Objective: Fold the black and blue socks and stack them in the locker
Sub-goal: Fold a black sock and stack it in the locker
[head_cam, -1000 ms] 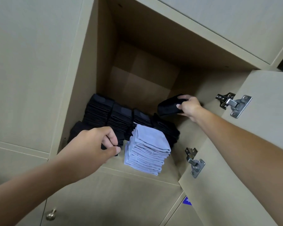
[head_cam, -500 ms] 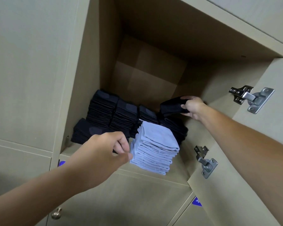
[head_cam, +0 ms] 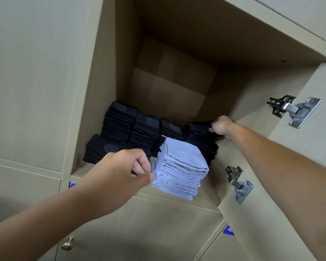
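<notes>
The open locker [head_cam: 177, 81] holds several stacks of folded black socks [head_cam: 120, 123] along its back and left side. In front of them stands a tall stack of folded blue socks [head_cam: 181, 166]. My right hand [head_cam: 221, 127] reaches in at the right and grips a folded black sock [head_cam: 198, 127] lying on top of the rightmost black stack. My left hand [head_cam: 124, 170] hovers at the locker's front edge with its fingers curled and nothing visibly held. Its thumb tip is at the left edge of the blue stack.
The locker door [head_cam: 290, 185] hangs open at the right, with two metal hinges [head_cam: 294, 110] on its inner face. Closed locker doors surround the opening. A round knob [head_cam: 67, 243] sits on the door below left. The upper half of the locker holds nothing.
My right hand has lowered the black sock from above onto the rightmost black stack. My left hand has drifted a little right, toward the blue stack.
</notes>
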The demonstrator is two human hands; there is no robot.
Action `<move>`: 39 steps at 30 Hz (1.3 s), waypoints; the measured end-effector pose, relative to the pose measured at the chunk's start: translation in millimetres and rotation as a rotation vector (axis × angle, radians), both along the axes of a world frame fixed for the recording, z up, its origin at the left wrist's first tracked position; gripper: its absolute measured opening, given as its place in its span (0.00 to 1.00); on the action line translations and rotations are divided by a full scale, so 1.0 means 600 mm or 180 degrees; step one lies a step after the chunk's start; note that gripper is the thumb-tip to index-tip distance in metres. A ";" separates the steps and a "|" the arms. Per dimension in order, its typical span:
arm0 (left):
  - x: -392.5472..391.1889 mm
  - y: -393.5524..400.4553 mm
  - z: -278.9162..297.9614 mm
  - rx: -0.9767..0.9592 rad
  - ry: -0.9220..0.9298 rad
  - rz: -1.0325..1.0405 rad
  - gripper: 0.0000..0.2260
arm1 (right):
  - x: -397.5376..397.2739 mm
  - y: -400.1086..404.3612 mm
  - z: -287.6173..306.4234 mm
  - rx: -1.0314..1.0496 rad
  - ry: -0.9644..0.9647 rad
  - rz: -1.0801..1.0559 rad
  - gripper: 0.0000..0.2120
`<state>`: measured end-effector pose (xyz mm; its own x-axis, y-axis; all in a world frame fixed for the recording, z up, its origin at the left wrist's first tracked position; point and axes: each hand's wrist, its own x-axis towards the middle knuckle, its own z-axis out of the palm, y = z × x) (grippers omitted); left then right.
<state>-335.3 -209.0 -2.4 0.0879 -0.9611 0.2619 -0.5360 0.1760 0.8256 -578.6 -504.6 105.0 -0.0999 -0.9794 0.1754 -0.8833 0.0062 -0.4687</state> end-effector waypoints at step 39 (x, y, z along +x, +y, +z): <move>0.059 0.030 -0.011 0.0269 -0.0644 0.0331 0.05 | 0.058 0.141 -0.017 -0.0895 0.0367 0.1454 0.11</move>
<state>-300.0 -191.3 -9.2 0.1414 -0.9688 0.2034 -0.7036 0.0461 0.7091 -544.1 -419.7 95.1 0.3598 -0.8325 0.4213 -0.8125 -0.5016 -0.2971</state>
